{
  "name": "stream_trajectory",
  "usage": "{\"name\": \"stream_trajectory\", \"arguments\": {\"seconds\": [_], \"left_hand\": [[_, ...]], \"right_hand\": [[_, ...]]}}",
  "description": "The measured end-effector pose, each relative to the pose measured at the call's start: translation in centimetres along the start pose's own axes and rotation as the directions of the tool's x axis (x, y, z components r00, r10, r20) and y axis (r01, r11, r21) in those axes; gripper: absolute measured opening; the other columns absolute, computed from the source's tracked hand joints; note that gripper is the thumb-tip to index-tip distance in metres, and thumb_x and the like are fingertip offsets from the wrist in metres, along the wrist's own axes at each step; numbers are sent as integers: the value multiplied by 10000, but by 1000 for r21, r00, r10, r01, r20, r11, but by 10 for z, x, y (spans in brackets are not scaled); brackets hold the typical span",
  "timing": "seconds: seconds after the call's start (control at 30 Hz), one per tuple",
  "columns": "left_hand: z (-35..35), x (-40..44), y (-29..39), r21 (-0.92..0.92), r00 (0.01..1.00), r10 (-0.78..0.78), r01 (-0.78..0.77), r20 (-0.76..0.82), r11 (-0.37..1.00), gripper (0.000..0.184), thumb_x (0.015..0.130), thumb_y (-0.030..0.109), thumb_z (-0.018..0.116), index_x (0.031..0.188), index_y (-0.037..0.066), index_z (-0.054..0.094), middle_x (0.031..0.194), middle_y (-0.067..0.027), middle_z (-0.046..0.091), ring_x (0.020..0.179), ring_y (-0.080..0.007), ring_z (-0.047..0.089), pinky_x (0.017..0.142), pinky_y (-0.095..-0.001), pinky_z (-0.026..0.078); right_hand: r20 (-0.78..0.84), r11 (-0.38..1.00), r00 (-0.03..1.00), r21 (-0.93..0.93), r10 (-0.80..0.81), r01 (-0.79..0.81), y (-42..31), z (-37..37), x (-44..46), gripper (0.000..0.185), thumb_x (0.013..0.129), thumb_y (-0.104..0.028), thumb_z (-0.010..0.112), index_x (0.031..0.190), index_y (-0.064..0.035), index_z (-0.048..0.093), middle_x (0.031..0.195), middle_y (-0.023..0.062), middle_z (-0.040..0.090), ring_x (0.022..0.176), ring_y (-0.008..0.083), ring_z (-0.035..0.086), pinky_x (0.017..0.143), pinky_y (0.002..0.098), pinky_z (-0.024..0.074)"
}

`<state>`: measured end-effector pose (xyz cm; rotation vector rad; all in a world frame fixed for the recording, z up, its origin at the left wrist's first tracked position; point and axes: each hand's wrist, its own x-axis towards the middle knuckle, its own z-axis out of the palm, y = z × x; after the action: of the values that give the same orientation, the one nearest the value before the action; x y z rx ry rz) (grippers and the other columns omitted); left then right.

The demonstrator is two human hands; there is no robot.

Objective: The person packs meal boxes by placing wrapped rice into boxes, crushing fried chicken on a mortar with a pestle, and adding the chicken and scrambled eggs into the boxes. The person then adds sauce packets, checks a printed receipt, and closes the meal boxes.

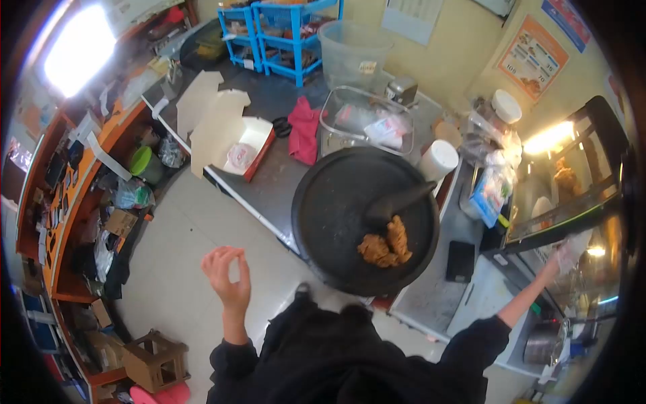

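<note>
My left hand is raised over the floor, its fingers curved and nothing in it. My right hand, in a clear plastic glove, reaches to the lower edge of the lit glass food display cabinet; its fingers are blurred, and I cannot tell whether they grip anything. Between my arms stands a wide, round black pan. Two pieces of fried chicken lie in it, beside a thick dark tool that leans on the rim. More fried chicken shows behind the cabinet glass.
An open takeaway box with a wrapped round item, a pink cloth and a clear plastic container sit on the metal counter. Blue racks stand behind. A black tablet-like object lies right of the pan. Cluttered orange shelves line the left.
</note>
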<state>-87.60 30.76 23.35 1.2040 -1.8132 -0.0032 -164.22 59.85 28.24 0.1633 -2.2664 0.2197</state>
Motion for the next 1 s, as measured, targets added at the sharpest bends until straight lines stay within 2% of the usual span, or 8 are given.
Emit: {"name": "stream_trajectory", "arguments": {"seconds": [0.23,0.3,0.37,0.43,0.5,0.7,0.83,1.0], "left_hand": [[-26,11,-70,68,992,-116,120,-48,991,94,806,-33,584,883,20,571,879,-90,591,890,-256,532,821,-360,401],[-17,17,-70,17,986,-160,161,-41,987,117,800,-44,579,886,34,575,864,-78,598,877,-250,535,821,-360,395],[-7,21,-68,-22,986,-165,164,-19,986,128,797,-50,576,887,40,577,857,-74,602,868,-247,536,821,-359,393],[7,29,-67,-64,994,-112,113,11,992,127,797,-51,573,888,37,578,856,-78,603,863,-246,537,820,-356,394],[21,39,-59,-142,993,-99,107,62,984,131,791,-49,580,891,35,579,860,-83,605,852,-251,543,807,-359,403],[72,79,37,-528,900,158,89,406,845,155,696,49,708,835,73,646,814,-56,628,767,-232,580,694,-333,422],[99,83,82,-731,818,408,21,405,682,337,673,242,774,955,130,627,872,-4,615,803,-182,568,714,-312,364],[105,89,36,-646,841,370,-32,395,763,289,705,157,703,968,116,590,884,-2,570,810,-178,533,712,-309,354]], "right_hand": [[90,899,971,404,-221,167,-170,-157,-153,578,906,-455,468,1307,-42,422,1062,173,593,834,287,620,718,351,488],[678,835,723,471,-134,-287,-221,-220,-193,542,891,-438,510,1299,-89,431,1081,154,591,672,210,617,570,290,508],[857,404,436,514,-275,-756,-215,-195,-221,442,919,-392,480,1275,-131,456,1033,108,621,471,121,542,392,206,431],[888,474,438,450,-144,-757,-219,-182,-252,389,939,-350,453,1262,-134,464,998,85,636,457,100,529,384,199,422],[899,383,285,405,-334,-830,-232,-205,-271,388,908,-259,513,1265,-123,449,1027,69,626,632,71,583,423,157,406],[621,161,646,764,-444,-624,-289,-258,-299,572,806,-79,622,1321,-69,375,1220,106,531,1014,159,553,750,254,493],[389,207,608,914,-692,-349,-339,-286,-323,627,791,-72,647,1331,3,338,1406,155,331,1239,259,408,999,367,367],[469,53,487,758,-737,-650,-414,-310,-356,601,844,-104,598,1362,25,320,1396,161,360,1230,245,412,994,330,340]]}}
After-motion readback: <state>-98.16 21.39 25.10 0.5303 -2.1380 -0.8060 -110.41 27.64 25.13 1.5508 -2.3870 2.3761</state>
